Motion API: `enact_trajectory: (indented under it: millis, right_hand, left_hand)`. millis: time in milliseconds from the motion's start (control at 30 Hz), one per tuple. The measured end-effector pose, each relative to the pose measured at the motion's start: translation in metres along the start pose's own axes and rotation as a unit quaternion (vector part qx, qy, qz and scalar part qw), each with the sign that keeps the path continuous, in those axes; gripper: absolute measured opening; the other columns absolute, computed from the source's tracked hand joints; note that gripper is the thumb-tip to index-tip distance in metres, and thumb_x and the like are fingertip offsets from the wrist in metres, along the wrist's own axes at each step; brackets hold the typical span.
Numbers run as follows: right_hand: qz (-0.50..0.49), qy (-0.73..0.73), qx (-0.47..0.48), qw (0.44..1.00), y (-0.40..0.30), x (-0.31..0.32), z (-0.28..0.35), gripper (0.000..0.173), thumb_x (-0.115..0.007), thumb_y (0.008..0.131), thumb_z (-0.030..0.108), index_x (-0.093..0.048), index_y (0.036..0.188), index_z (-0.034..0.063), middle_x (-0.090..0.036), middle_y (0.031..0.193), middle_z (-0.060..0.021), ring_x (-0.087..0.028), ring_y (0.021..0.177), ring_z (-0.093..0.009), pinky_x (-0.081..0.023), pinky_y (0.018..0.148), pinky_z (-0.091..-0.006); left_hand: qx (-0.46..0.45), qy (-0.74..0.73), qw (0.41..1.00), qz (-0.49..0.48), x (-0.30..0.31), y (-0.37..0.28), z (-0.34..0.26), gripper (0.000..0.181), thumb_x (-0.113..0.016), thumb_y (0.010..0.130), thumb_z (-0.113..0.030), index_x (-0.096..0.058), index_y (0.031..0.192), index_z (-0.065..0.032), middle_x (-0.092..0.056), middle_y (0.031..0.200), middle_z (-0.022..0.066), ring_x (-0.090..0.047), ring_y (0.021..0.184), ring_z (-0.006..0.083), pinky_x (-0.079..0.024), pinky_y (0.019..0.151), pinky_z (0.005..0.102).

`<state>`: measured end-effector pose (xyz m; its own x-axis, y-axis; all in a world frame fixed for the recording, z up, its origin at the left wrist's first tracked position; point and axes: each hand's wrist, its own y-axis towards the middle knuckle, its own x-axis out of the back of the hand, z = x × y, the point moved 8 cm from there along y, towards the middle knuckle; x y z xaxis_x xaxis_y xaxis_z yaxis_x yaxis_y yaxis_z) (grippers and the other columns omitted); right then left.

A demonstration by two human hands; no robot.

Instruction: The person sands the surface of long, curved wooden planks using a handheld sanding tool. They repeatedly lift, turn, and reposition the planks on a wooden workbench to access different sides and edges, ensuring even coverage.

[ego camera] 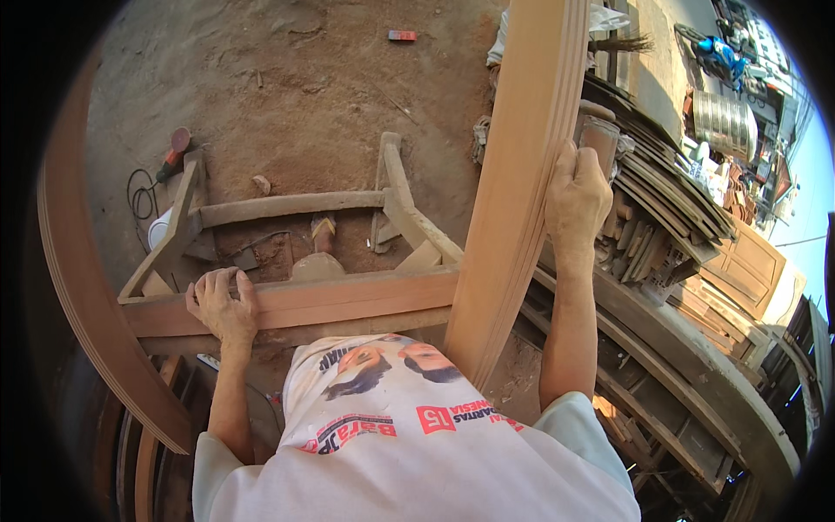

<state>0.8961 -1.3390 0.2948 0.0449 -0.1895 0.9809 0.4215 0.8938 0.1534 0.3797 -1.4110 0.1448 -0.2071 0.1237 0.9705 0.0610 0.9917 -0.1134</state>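
Observation:
My left hand rests on the top edge of a reddish wooden rail, its fingers curled over the far side. With its fingers bent, my right hand grips the grooved right edge of a long, pale wooden board, which rises past the rail's right end. Another grooved wooden board stands at the left, by the rail's other end. Beyond the rail is a dusty wooden frame with angled legs. Part of my foot shows beneath it.
A corded power tool lies on the ground at the left, near a white container. A small red box is farther out. Stacked wooden boards, a wooden panel door and a ribbed metal drum are at the right.

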Motion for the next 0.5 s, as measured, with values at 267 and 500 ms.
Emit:
enact_trajectory:
  millis: [267, 500]
  right_hand:
    - [-0.080, -0.041, 0.072, 0.993, 0.235, -0.026, -0.022, 0.036, -0.055, 0.102, 0.031, -0.073, 0.096, -0.0001, -0.072, 0.094, -0.0311, -0.071, 0.095, -0.048, -0.055, 0.086, -0.0577]
    - [-0.012, 0.074, 0.031, 0.997, -0.074, 0.019, -0.011, 0.026, -0.062, 0.105, 0.021, -0.060, 0.087, 0.0028, -0.068, 0.079, -0.0180, -0.068, 0.070, -0.041, -0.054, 0.062, -0.0493]
  left_hand:
    - [-0.054, -0.011, 0.998, -0.012, 0.000, 0.010, -0.008, 0.017, -0.067, 0.097, -0.029, -0.074, 0.099, -0.0141, -0.072, 0.101, 0.0012, -0.064, 0.109, 0.0227, -0.032, 0.115, 0.0507]
    - [-0.031, 0.003, 0.999, -0.013, -0.003, -0.004, 0.002, 0.018, -0.065, 0.098, -0.031, -0.075, 0.098, -0.0147, -0.072, 0.101, 0.0002, -0.064, 0.108, 0.0230, -0.033, 0.115, 0.0501]
